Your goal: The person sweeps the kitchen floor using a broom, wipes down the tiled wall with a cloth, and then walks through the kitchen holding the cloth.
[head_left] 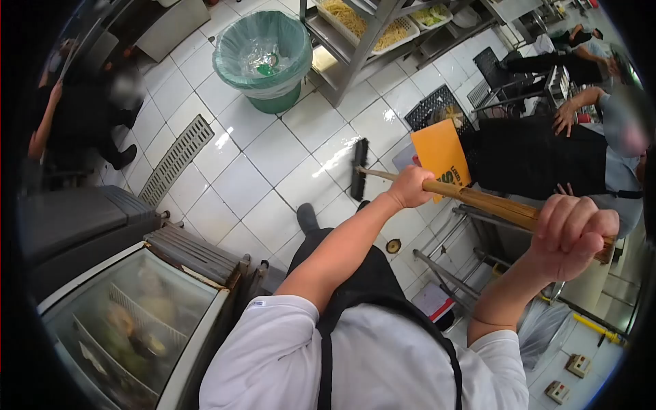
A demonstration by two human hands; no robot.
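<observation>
Both of my hands are closed around the wooden handle point(488, 199) of a long broom. My left hand point(412, 187) grips it lower down, nearer the brush. Close to the handle's upper end, at the right, is my right hand point(574, 231), fingers wrapped round it. The black brush head point(359, 169) rests on the white tiled floor point(277, 152), ahead of my boots. An orange sign point(439, 154) stands just beyond my left hand, partly behind the handle.
A green bin point(273, 99) with a liner stands ahead, beside a metal rack point(352, 65) with food trays. One person in an apron point(540, 157) is at the right, another point(78, 116) at the left. A glass-topped freezer point(130, 335) is at lower left.
</observation>
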